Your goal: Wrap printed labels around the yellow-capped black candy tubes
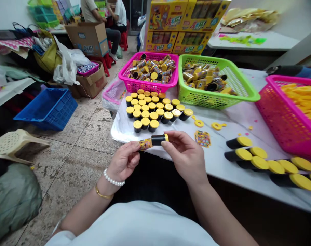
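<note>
Head view: left grip (125,160) and right grip (188,155) hold one tube (158,139), its label (146,144) partly covered.

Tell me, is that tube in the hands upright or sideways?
The tube is sideways: its patterned end at the left hand, yellow end at the right hand.

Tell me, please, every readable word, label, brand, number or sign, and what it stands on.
"魔…杯!" on the yellow boxes; middle character unclear.
Blue print on the cardboard box: too blurred.
Labels on the held tube and basket tubes: too small.
Printed cards: too small.
</note>
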A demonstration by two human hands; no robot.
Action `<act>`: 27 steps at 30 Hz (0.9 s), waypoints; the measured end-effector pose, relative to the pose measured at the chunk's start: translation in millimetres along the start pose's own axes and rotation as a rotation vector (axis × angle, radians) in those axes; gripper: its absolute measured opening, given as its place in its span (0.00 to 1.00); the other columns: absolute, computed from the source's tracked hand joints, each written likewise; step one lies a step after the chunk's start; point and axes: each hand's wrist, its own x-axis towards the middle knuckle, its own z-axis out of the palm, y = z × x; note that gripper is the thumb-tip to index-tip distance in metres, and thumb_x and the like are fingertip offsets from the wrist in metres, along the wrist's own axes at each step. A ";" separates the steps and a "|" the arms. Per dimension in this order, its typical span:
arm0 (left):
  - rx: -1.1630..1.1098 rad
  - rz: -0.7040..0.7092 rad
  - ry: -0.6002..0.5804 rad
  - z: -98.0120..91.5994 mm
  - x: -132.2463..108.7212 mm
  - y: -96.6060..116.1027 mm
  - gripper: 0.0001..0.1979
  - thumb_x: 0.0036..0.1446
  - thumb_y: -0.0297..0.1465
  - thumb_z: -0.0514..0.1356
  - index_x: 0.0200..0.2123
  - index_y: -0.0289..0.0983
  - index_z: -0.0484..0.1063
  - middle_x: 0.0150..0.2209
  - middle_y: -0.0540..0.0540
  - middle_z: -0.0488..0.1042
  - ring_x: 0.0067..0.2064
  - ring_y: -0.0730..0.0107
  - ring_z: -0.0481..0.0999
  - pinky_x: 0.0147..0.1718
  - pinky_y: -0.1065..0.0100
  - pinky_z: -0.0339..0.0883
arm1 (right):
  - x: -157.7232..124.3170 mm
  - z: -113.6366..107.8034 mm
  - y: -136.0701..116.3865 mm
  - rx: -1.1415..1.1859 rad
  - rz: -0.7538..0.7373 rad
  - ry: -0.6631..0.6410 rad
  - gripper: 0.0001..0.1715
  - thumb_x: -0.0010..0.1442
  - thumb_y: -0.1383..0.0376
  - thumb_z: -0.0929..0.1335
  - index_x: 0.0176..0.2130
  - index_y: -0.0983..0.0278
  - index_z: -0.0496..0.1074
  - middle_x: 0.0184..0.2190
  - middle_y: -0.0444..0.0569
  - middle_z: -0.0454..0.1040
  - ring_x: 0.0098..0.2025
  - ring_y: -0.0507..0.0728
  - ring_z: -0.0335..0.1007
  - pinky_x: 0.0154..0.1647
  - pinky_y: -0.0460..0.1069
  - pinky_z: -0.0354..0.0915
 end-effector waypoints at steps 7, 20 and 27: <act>-0.005 -0.007 0.033 -0.3 2.4 -3.7 0.18 0.39 0.31 0.76 0.29 0.31 0.72 0.23 0.53 0.73 0.14 0.90 0.58 0.10 0.85 0.45 | -12.7 -4.2 0.2 -0.070 -0.045 -0.096 0.15 0.57 0.59 0.75 0.44 0.60 0.73 0.45 0.51 0.80 0.46 0.57 0.80 0.55 0.55 0.75; 0.069 0.028 -0.043 -6.7 -0.1 -11.1 0.20 0.42 0.35 0.76 0.28 0.33 0.69 0.22 0.53 0.73 0.13 0.89 0.56 0.11 0.81 0.43 | -11.5 -5.9 -9.8 0.067 0.195 -0.232 0.19 0.55 0.52 0.76 0.37 0.63 0.73 0.32 0.49 0.81 0.35 0.57 0.81 0.41 0.54 0.80; 0.154 0.086 -0.022 -1.8 -4.3 -8.9 0.24 0.39 0.39 0.77 0.29 0.33 0.68 0.20 0.56 0.68 0.13 0.89 0.55 0.12 0.80 0.42 | -21.6 5.4 -12.0 0.094 0.157 -0.125 0.22 0.56 0.49 0.74 0.37 0.59 0.66 0.28 0.43 0.78 0.31 0.55 0.79 0.37 0.51 0.79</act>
